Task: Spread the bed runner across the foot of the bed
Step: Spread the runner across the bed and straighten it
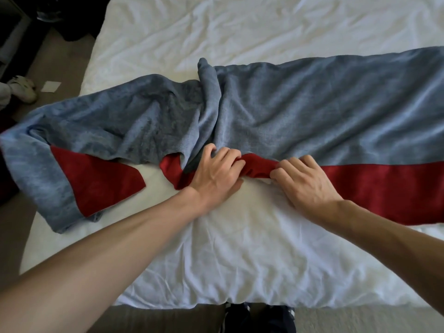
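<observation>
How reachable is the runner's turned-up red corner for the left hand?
Probably yes: only white bed sheet lies between the left hand and the red corner of the blue-grey fabric bed runner, but it must first release the bunched edge.

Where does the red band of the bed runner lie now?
In the head view the red band edges the blue-grey bed runner on its near side: flat at right, bunched in the middle between the left hand and right hand.

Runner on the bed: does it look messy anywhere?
Yes. The runner is bunched in the middle, where the left hand and right hand grip its red edge, and its left end lies twisted and crooked.
</observation>
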`<state>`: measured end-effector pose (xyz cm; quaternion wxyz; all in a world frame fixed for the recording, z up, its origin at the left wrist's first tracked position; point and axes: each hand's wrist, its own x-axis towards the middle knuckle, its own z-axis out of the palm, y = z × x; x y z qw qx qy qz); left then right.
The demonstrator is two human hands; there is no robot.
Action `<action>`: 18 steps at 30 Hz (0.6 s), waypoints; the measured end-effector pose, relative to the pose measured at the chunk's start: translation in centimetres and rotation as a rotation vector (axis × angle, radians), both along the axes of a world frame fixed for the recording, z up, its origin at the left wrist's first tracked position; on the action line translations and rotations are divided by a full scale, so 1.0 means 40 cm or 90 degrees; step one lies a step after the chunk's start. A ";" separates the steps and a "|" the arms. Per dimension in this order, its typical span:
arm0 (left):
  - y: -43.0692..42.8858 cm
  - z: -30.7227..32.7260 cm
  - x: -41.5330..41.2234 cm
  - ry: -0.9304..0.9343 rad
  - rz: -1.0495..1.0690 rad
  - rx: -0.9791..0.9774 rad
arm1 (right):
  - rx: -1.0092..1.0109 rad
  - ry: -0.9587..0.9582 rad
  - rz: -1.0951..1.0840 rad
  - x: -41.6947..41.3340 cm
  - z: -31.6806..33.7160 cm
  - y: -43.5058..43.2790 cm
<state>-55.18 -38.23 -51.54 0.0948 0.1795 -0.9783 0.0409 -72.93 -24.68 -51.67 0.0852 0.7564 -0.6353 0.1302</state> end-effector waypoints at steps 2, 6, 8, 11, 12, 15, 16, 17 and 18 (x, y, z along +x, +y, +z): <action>0.013 0.004 -0.006 0.046 -0.007 0.015 | -0.010 -0.033 0.013 -0.001 0.012 0.011; 0.033 0.016 -0.014 0.101 -0.012 0.022 | -0.021 -0.067 0.015 -0.007 0.038 0.028; 0.038 0.025 -0.020 0.122 -0.009 0.017 | -0.038 -0.085 0.030 -0.008 0.050 0.035; 0.054 0.039 -0.035 0.127 -0.009 0.019 | -0.068 -0.106 0.053 -0.009 0.060 0.049; 0.061 0.042 -0.040 0.129 -0.015 0.023 | -0.074 -0.106 0.055 -0.010 0.062 0.055; 0.073 0.046 -0.053 0.142 -0.030 0.055 | -0.061 -0.075 0.035 -0.027 0.067 0.078; 0.075 0.046 -0.057 0.137 -0.028 0.078 | -0.040 -0.056 0.014 -0.036 0.067 0.085; 0.077 0.046 -0.061 0.125 -0.021 0.108 | -0.012 -0.035 -0.016 -0.044 0.067 0.091; 0.079 0.047 -0.066 0.099 -0.010 0.148 | 0.017 -0.019 -0.053 -0.051 0.065 0.096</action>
